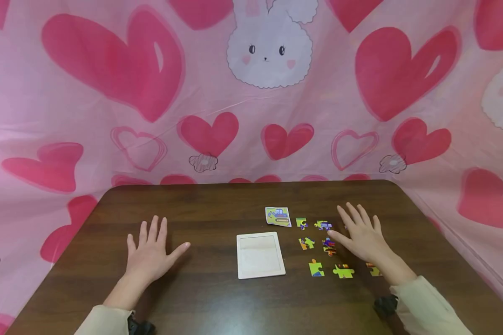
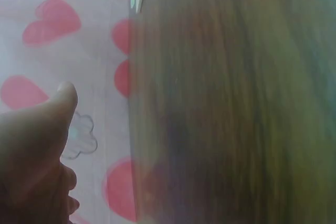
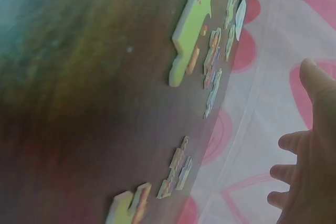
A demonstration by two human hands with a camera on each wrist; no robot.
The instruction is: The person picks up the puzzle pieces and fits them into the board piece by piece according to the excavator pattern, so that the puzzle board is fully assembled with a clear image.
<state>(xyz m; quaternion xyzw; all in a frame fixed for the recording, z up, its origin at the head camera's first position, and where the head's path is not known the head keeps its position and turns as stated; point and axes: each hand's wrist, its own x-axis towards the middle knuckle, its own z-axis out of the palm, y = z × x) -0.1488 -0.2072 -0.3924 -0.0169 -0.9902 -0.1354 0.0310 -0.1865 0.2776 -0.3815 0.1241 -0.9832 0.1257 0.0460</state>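
Note:
My left hand (image 1: 150,257) is spread over the left side of the brown table, palm down, with nothing in its grasp. Fingers straight and apart, my right hand (image 1: 363,239) hovers over the right part of the puzzle pieces and hides some of them. Several loose jigsaw pieces, among them a green one (image 1: 316,268) and a green-and-orange one (image 1: 343,271), lie spread out at the right. Between the hands lies a white square puzzle tray (image 1: 260,256). Just behind it is a small picture card (image 1: 278,217) showing a blue and purple vehicle on green.
The dark wooden table (image 1: 193,298) has a rounded far edge. Behind and beside it hangs a pink cloth (image 1: 243,102) printed with hearts and rabbits. Dark wrist devices (image 1: 385,305) sit at both cream sleeves.

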